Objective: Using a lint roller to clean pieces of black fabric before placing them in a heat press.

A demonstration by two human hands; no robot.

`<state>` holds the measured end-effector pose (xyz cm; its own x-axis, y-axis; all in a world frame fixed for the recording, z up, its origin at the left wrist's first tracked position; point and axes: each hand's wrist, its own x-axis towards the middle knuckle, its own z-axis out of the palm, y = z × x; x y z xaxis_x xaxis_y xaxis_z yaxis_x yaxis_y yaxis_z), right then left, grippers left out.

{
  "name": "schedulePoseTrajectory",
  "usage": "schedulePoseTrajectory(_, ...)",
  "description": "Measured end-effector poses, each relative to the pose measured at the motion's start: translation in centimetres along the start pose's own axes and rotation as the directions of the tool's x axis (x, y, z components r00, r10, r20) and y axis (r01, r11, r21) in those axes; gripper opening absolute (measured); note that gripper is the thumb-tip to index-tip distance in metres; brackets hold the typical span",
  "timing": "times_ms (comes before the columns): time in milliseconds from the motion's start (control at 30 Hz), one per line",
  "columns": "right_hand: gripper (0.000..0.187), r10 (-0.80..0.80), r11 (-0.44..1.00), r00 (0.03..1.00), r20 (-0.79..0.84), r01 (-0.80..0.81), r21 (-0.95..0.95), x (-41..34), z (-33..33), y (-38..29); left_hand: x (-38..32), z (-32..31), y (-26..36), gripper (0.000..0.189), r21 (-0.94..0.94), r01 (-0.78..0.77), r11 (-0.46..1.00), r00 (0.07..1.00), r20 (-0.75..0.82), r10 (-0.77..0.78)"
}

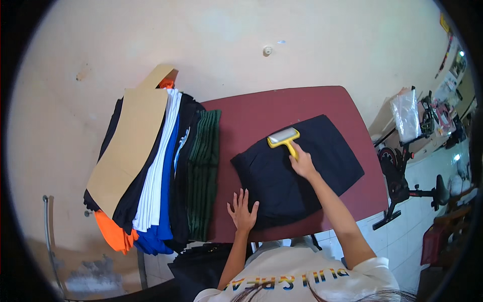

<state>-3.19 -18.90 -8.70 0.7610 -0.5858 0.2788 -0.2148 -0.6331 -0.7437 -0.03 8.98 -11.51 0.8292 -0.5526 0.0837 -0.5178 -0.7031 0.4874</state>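
Observation:
A dark folded garment (279,181) lies at a slant on a red-topped table (264,109). My right hand (303,161) grips the yellow handle of a lint roller (283,137), whose pale roller rests on the garment near its far edge. My left hand (242,211) is empty, with the fingers spread, at the garment's near left edge; it seems to lie partly on the cloth and partly on the table.
Folded clothes in black, white (156,166), blue and green (203,170) are stacked at the left, topped by a brown cardboard sheet (128,151). Dark cloth (203,264) lies below the near edge. An exercise bike (400,185) stands right of the table.

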Motion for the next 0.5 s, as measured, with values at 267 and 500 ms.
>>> schedulePoseTrajectory(267, 0.056, 0.019, 0.99, 0.998, 0.058, -0.026, 0.139, -3.7, -3.9, 1.3, 0.0, 0.5, -0.3, 0.056, -0.019, 0.015, 1.0, 1.0, 0.011, -0.015)
schedulePoseTrajectory(500, 0.053, 0.284, 0.938, 0.956, 0.077, -0.294, 0.186, -23.0, -13.7, 0.8, 0.4, -0.3, 0.6, 0.058, -0.011, 0.072, 0.997, 0.997, -0.007, -0.072)
